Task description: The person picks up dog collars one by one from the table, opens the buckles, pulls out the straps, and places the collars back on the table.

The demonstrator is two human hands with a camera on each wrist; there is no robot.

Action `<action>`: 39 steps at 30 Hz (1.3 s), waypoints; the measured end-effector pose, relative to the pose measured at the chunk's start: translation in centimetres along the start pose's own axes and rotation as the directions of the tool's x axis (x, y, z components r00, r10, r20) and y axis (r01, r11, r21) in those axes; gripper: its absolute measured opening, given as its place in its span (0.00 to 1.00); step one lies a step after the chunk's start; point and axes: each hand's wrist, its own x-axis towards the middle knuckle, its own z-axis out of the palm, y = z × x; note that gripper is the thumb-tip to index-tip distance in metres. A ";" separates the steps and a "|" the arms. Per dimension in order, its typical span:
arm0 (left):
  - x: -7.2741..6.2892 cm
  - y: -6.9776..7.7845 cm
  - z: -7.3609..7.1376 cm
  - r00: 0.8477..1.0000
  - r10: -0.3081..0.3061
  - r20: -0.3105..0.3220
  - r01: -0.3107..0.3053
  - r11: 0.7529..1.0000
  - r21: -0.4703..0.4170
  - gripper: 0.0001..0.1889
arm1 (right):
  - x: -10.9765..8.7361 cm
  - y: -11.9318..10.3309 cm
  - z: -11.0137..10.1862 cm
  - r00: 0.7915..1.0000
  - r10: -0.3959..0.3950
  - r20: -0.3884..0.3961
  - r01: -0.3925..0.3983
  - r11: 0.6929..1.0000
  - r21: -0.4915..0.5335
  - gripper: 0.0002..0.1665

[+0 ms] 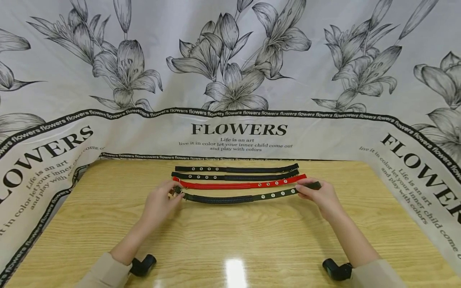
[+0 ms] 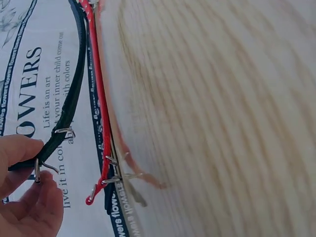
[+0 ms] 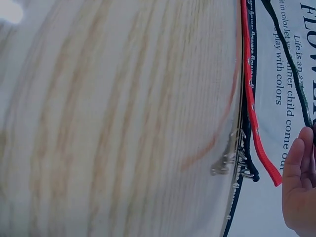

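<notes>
A dark green pet collar with a padded middle is stretched between both hands, raised off the table in the wrist views. My left hand pinches its end by the metal buckle, where a D-ring also shows. Thumb and fingers of my right hand pinch the opposite end, past the metal eyelets. Just behind it lies a red collar, eyelets to the right. Further back, two black collars, a nearer one and a farther one, lie side by side with eyelets to the left.
The wooden table ends at the back against a white flower-print cloth. Black wrist devices, one on the left and one on the right, sit by the sleeves. Light glares off the front of the tabletop.
</notes>
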 end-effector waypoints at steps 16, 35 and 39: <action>0.2 -1.4 -0.1 0.989 -0.149 0.018 0.150 0.981 -0.124 0.07 | 2.5 2.5 -1.6 0.997 0.057 0.046 -0.060 0.996 0.064 0.19; 1.3 -3.2 0.6 0.867 -0.446 0.223 0.494 0.825 -0.272 0.10 | 3.2 2.5 -2.3 0.986 0.159 0.049 -0.162 0.985 0.064 0.31; 1.5 -3.2 1.2 0.844 -0.480 0.240 0.536 0.779 -0.325 0.10 | 3.5 2.6 -2.4 0.986 0.162 0.048 -0.164 0.986 0.039 0.30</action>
